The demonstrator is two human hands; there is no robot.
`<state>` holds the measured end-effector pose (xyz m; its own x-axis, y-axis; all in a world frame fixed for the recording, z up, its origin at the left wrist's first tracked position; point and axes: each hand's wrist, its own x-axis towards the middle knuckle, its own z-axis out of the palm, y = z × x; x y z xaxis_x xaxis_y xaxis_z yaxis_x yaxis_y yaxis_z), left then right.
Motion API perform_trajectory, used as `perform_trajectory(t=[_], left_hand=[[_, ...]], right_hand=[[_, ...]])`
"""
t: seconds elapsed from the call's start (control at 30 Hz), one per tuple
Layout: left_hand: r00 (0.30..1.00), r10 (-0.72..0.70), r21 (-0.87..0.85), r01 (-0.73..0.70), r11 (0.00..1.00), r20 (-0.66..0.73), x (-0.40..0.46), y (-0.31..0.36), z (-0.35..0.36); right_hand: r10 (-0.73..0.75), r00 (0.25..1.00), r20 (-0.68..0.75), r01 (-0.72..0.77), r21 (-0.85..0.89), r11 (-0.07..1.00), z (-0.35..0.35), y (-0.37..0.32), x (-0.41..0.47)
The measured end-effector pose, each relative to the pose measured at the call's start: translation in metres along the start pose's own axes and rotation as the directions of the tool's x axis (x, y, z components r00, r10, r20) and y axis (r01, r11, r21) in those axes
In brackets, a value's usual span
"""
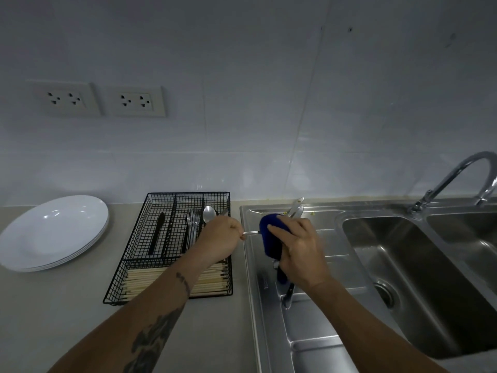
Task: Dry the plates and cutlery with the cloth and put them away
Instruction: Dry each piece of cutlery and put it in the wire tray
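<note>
My left hand [219,236] pinches the thin metal handle of a piece of cutlery [251,232] over the drainboard's left edge. Its other end is wrapped inside a dark blue cloth [271,238], so I cannot tell what kind it is. My right hand [298,246] grips that cloth around it. A stack of white plates [51,232] sits on the counter at the left. The black wire cutlery tray [172,246] holds a black knife, forks, a spoon [209,213] and several chopsticks [150,284]. More cutlery [295,208] lies on the drainboard behind the cloth.
The steel drainboard [317,332] runs toward me on the right, with another utensil [289,294] lying on it below my right hand. A sink basin [419,278] and curved tap [457,176] lie further right. Two wall sockets [99,99] are above the counter.
</note>
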<state>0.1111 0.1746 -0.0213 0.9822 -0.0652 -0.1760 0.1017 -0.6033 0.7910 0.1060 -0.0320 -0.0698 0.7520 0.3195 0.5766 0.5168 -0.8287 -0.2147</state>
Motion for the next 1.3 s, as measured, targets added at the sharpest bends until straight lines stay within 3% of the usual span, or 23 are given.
perform_trajectory(t=[0.17,0.3,0.77,1.1,1.3], left_hand=[[1.0,-0.021,0.003,0.021,1.0,-0.001,-0.004,0.004,0.004],[1.0,-0.012,0.025,0.012,1.0,0.006,-0.005,0.007,0.008],[0.999,-0.036,0.043,0.034,0.999,0.038,-0.011,0.005,0.016],[0.996,-0.058,0.011,0.057,0.998,0.072,-0.009,-0.002,0.005],[0.997,-0.059,-0.036,0.061,0.997,0.054,-0.004,-0.002,0.004]], right_hand=[[0.097,0.995,-0.002,-0.097,-0.005,0.995,0.0,0.01,0.001],[-0.002,0.999,0.04,0.002,-0.014,1.0,0.0,-0.019,0.0],[0.078,0.997,0.003,-0.078,0.032,0.996,0.017,0.003,-0.019],[0.359,0.933,-0.003,-0.343,0.292,0.893,0.015,0.001,-0.021],[0.075,0.997,-0.032,-0.073,0.069,0.995,0.008,-0.004,0.002]])
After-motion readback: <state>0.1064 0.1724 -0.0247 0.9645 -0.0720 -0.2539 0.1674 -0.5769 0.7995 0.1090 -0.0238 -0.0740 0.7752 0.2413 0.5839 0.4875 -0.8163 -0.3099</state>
